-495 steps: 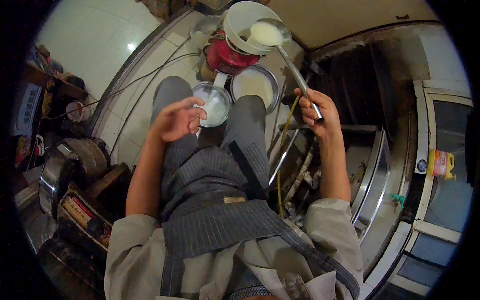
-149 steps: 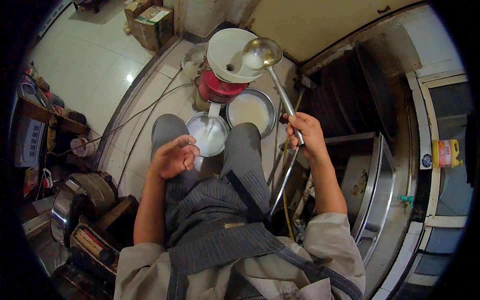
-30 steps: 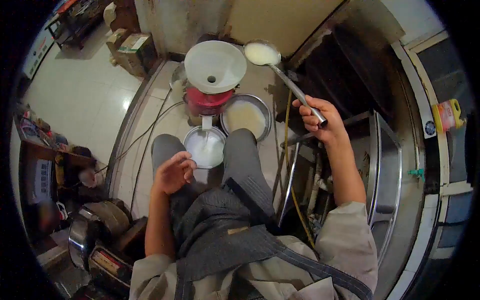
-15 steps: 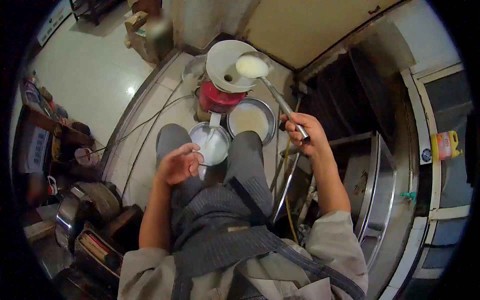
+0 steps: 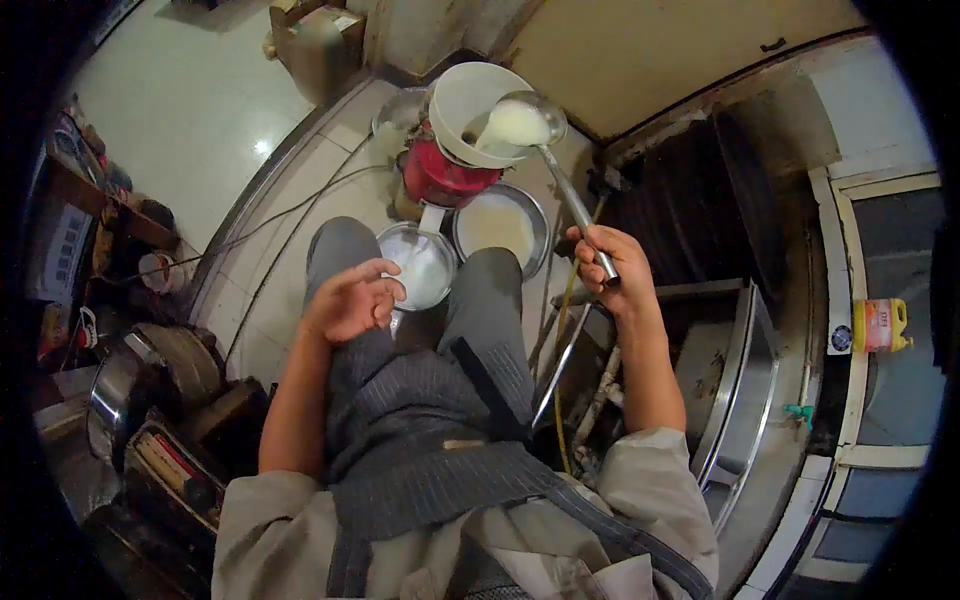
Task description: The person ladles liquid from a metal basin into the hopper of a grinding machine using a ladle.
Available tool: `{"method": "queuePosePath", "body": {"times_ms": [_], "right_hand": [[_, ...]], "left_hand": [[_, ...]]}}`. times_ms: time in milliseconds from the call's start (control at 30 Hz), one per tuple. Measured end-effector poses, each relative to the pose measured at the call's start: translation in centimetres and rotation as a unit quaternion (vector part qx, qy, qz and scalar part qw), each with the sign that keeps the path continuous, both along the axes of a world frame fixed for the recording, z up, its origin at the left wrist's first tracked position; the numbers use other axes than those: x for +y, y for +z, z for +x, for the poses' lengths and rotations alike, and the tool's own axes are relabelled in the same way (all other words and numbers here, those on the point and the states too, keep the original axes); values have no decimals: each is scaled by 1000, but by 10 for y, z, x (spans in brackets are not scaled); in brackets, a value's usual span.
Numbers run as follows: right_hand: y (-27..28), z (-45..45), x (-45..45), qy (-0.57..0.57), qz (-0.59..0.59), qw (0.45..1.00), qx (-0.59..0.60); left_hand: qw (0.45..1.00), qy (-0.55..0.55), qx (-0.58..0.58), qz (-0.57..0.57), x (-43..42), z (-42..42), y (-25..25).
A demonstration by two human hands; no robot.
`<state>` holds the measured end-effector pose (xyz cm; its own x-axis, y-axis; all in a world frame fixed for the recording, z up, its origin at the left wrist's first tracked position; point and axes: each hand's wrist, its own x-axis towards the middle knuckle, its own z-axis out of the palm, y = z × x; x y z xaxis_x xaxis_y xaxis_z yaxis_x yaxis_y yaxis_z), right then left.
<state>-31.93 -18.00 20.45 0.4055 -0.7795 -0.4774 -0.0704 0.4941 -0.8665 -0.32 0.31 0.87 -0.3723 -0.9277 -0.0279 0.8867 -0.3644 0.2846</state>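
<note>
My right hand point(image 5: 613, 268) is wrapped round the handle of a metal ladle point(image 5: 572, 200). The ladle's bowl tilts over the edge of a white hopper point(image 5: 455, 90), and pale, milky liquid point(image 5: 500, 130) runs from it into the hopper. Beneath the hopper is a red machine body point(image 5: 440, 180) with a light spout point(image 5: 431, 217) pointing toward me. A steel pot point(image 5: 440, 297) with white, frothy liquid stands under the spout, between my knees. My left hand point(image 5: 350, 302) hovers near this pot, fingers loosely curled and holding nothing.
A steel basin point(image 5: 546, 235) of cream-coloured liquid stands beside the machine. A cable point(image 5: 300, 205) crosses the tiles on the left. Metal vessels point(image 5: 120, 390) crowd the lower left. A steel frame point(image 5: 735, 400) and a yellow jug point(image 5: 882, 326) are on the right.
The ladle has gone from level, full of liquid, to tilted, and the liquid now flows into the hopper. The left hand stays near the pot. The view has shifted slightly.
</note>
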Motion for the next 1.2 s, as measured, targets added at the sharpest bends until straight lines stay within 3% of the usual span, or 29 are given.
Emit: {"method": "queuePosePath", "body": {"times_ms": [1200], "right_hand": [[0, 5, 7, -11, -33, 998, 44]], "left_hand": [[1000, 8, -9, -3, -1, -2, 4]]}}
